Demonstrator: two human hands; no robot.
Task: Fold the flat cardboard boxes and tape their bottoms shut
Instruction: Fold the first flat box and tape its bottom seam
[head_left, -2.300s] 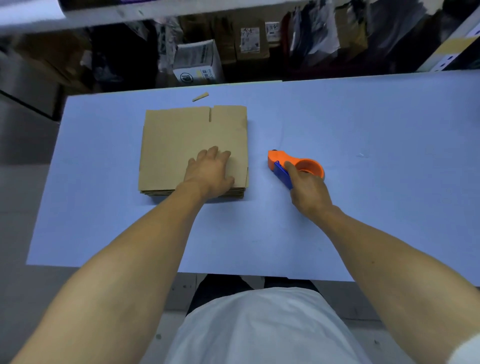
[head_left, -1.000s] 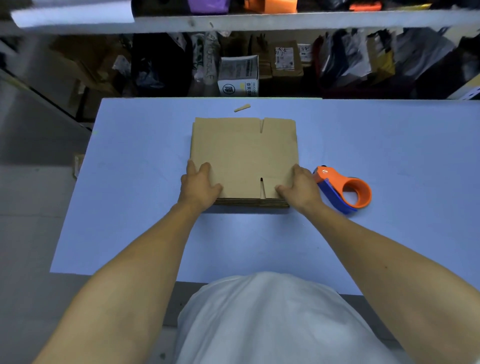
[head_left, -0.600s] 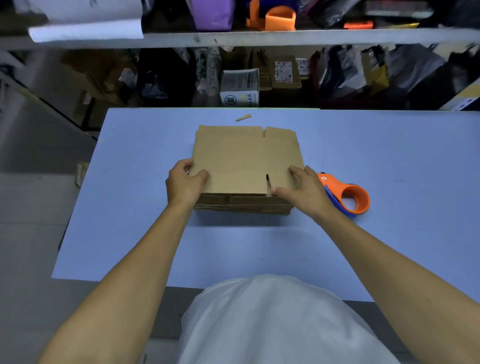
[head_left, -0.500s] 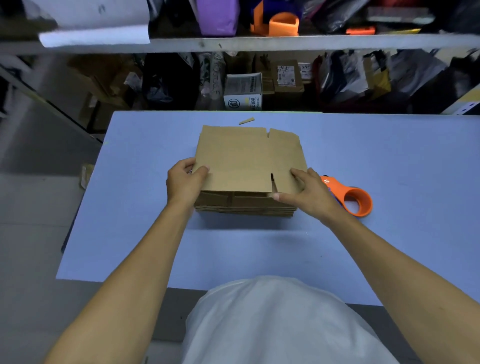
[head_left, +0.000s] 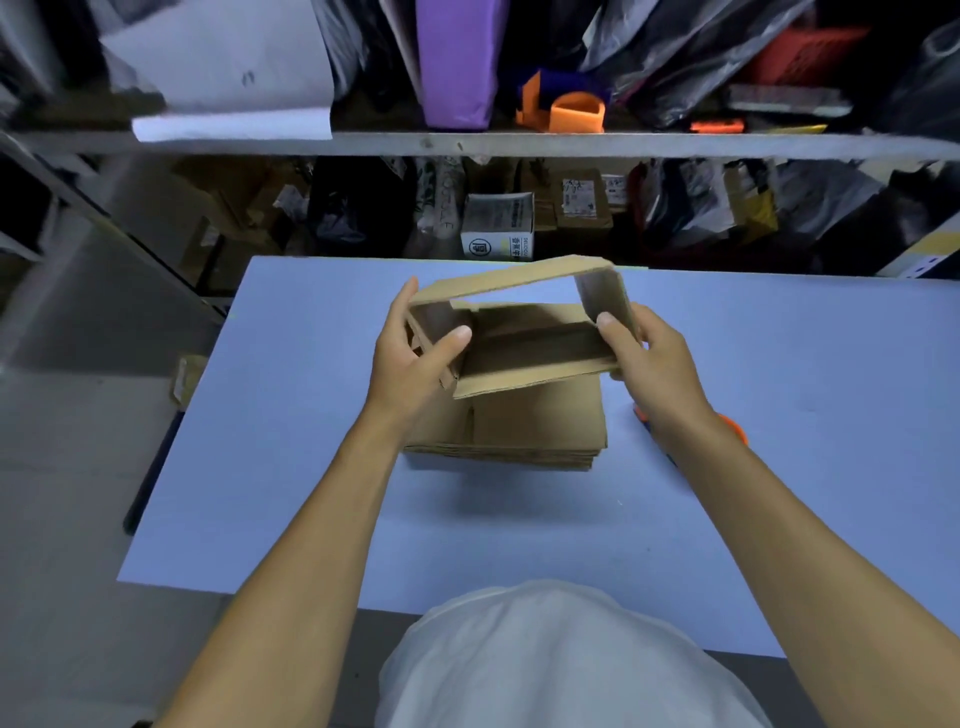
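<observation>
One opened cardboard box held up, one stack of flat cardboard boxes, one orange tape dispenser, two hands, one table.

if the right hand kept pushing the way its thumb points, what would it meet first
The right hand points leftward, so probably the right wall of the opened box it grips; beyond that the left hand, though depth is unclear.

Tape dispenser mostly hidden behind right forearm, only orange slivers show. Far part of flat box stack covered by the opened box held above it. Left hand fingers behind the box wall, only thumb visible. Top shelf items cut off by upper edge. Labels on parcels under shelf too small to read.
</observation>
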